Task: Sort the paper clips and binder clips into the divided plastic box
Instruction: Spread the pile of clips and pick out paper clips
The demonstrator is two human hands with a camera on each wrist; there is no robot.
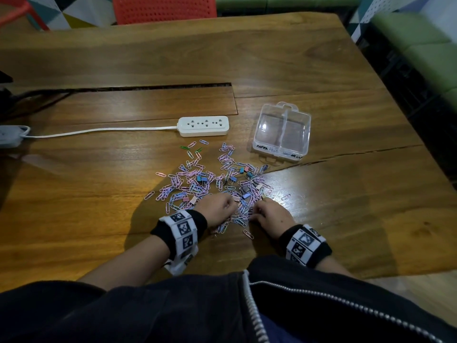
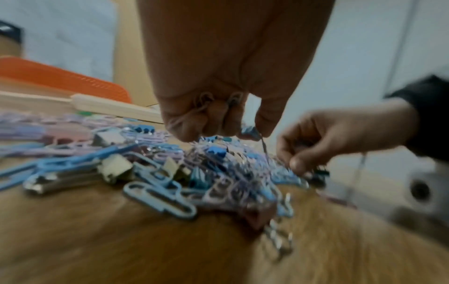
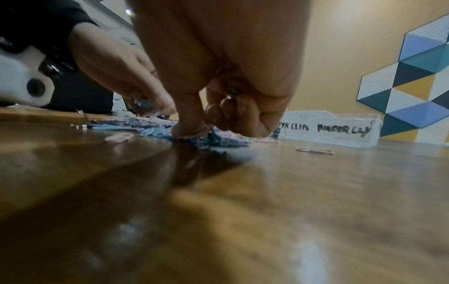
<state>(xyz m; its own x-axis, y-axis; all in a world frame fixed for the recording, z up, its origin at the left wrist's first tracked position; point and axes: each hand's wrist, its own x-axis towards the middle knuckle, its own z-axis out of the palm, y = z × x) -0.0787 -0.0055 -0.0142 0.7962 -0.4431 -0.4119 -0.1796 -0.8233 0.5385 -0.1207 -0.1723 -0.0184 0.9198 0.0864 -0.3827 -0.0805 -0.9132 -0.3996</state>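
**Both hands down in the clip pile**

I am working at the near edge of a loose pile of paper clips [image 1: 197,180], thin wire loops coated in pink, lilac and pale blue, with a few green ones at the far left; there are far too many to count. Mixed in are small binder clips [image 1: 202,179], boxy folded metal in blue, pink and cream with wire handles, and I cannot count them either. My left hand [image 1: 218,208] is curling its fingers [image 2: 194,123] over some clips, wire showing between them in the left wrist view. My right hand [image 1: 270,214] is also bunching its fingers [image 3: 243,115] tight, thumb pressing onto the pile, with something small and metallic tucked in the fist; what exactly it is holding is too blurred to tell. The two hands are sitting close together, not touching.

Beyond the pile, to the right, the one divided plastic box [image 1: 283,131] is standing on the desk [image 1: 321,70]: clear, rounded corners, two compartments split by a centre wall, handwritten labels on its near wall reading paper clips and binder clips. To its left one white power strip [image 1: 203,126] is lying with its cord running left. The desk is glossy wood with a long crack by the box. One red perforated chair [image 1: 164,7] is standing at its far edge.
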